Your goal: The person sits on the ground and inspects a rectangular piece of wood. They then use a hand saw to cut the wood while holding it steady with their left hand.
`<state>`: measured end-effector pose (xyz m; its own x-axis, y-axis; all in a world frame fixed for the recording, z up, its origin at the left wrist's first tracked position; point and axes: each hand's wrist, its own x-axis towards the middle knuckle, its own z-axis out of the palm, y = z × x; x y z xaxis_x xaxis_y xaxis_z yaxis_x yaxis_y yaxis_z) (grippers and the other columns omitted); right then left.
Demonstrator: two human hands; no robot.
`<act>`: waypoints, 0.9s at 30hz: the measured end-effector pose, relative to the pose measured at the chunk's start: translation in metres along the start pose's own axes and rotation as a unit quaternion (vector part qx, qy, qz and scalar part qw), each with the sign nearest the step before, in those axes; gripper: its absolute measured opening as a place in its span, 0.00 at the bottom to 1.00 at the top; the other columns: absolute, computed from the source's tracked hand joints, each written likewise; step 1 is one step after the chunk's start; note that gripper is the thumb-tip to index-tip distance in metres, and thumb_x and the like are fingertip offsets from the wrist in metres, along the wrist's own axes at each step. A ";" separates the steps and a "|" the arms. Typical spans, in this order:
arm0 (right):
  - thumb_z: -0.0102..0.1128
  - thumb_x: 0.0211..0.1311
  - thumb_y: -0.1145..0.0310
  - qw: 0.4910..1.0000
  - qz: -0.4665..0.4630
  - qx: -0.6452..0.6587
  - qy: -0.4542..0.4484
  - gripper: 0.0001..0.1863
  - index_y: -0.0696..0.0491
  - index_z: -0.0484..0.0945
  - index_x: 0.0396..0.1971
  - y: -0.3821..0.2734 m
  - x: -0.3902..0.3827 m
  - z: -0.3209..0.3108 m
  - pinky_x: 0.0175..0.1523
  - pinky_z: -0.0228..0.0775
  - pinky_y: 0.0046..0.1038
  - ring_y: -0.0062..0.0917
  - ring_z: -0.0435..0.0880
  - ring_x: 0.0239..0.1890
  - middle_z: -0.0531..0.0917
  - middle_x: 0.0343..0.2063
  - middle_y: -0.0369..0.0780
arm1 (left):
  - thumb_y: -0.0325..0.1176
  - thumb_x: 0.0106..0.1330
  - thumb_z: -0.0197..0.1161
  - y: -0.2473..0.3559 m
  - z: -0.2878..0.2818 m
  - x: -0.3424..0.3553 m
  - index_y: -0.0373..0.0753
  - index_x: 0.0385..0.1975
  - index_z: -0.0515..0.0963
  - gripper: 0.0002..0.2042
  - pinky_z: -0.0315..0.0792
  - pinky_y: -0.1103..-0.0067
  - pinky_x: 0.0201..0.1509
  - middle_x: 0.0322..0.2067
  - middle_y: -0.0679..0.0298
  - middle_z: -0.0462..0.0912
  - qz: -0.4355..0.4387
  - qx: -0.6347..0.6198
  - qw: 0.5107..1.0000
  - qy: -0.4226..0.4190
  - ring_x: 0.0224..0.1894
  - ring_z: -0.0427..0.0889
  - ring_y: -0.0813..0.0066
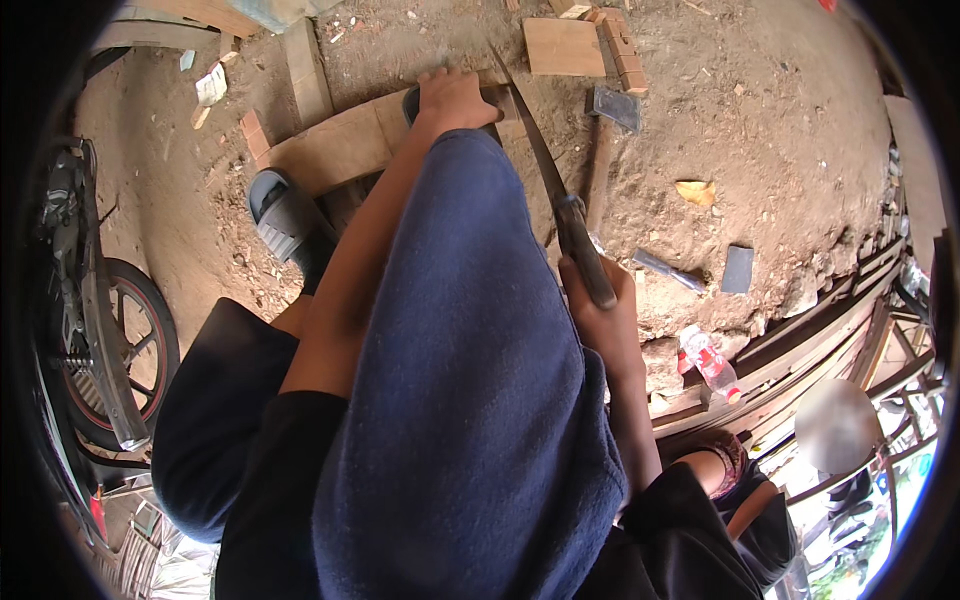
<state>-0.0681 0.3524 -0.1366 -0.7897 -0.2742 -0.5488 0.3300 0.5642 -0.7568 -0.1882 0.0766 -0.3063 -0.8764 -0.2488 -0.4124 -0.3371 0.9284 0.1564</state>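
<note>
My left hand [452, 100] is closed over a pale wooden board [340, 148] lying near the ground, its fingers bent over the far side and the thumb at the right. A dark sandal shows partly beneath this hand. In my right hand [605, 310] is the dark handle of a handsaw [545, 160]. The saw's long tapered blade points away from me and passes the board's right end; whether it touches the wood I cannot tell. My raised knee in blue cloth hides much of the space between my arms. My other foot wears a grey sandal [285, 215] beside the board.
To the right lie a hammer [605, 150], a chisel [668, 268], a dark flat block [737, 270] and a plastic bottle [712, 368]. Wood pieces [565, 47] lie ahead. A motorcycle [110, 340] stands left. Another person [750, 500] sits at lower right near stacked planks [790, 345].
</note>
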 end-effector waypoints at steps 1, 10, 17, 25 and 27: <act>0.59 0.67 0.65 1.000 0.011 0.003 0.001 0.14 0.62 0.78 0.31 -0.001 -0.002 -0.001 0.29 0.61 0.24 0.13 0.67 0.24 0.74 0.19 0.32 | 0.57 0.48 0.67 0.000 0.001 0.001 0.39 0.54 0.78 0.36 0.57 0.60 0.68 0.58 0.53 0.75 0.007 -0.002 1.000 0.005 0.64 0.68 0.54; 0.58 0.67 0.67 0.998 0.046 0.035 0.023 0.13 0.61 0.75 0.27 -0.010 -0.008 0.004 0.27 0.61 0.26 0.15 0.68 0.22 0.73 0.17 0.34 | 0.58 0.43 0.71 0.011 -0.001 -0.003 0.39 0.57 0.75 0.41 0.57 0.58 0.66 0.57 0.54 0.76 0.037 0.076 0.996 -0.007 0.63 0.69 0.54; 0.58 0.67 0.70 0.998 0.064 0.020 0.005 0.10 0.63 0.79 0.37 -0.003 -0.052 -0.028 0.34 0.69 0.25 0.17 0.74 0.28 0.79 0.22 0.39 | 0.58 0.41 0.75 0.014 -0.006 -0.006 0.43 0.54 0.78 0.39 0.57 0.56 0.66 0.57 0.54 0.76 0.016 0.034 0.999 -0.014 0.63 0.69 0.53; 0.59 0.67 0.63 0.999 0.006 0.036 0.023 0.16 0.62 0.75 0.25 0.005 0.013 0.009 0.26 0.58 0.26 0.13 0.65 0.22 0.71 0.16 0.32 | 0.53 0.43 0.75 0.024 -0.008 -0.010 0.43 0.52 0.80 0.34 0.58 0.50 0.64 0.56 0.53 0.77 -0.010 0.097 0.995 -0.010 0.63 0.69 0.52; 0.59 0.67 0.64 0.998 0.025 0.039 0.035 0.16 0.62 0.76 0.26 0.007 0.003 0.001 0.26 0.58 0.25 0.13 0.65 0.22 0.71 0.16 0.32 | 0.50 0.43 0.76 0.037 0.003 -0.004 0.42 0.50 0.81 0.32 0.61 0.50 0.63 0.54 0.53 0.78 0.014 0.111 0.994 -0.008 0.61 0.72 0.54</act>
<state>-0.0674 0.3552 -0.1437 -0.8048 -0.1906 -0.5620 0.4063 0.5134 -0.7559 -0.1961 0.1129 -0.3017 -0.8783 -0.2192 -0.4250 -0.2268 0.9734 -0.0333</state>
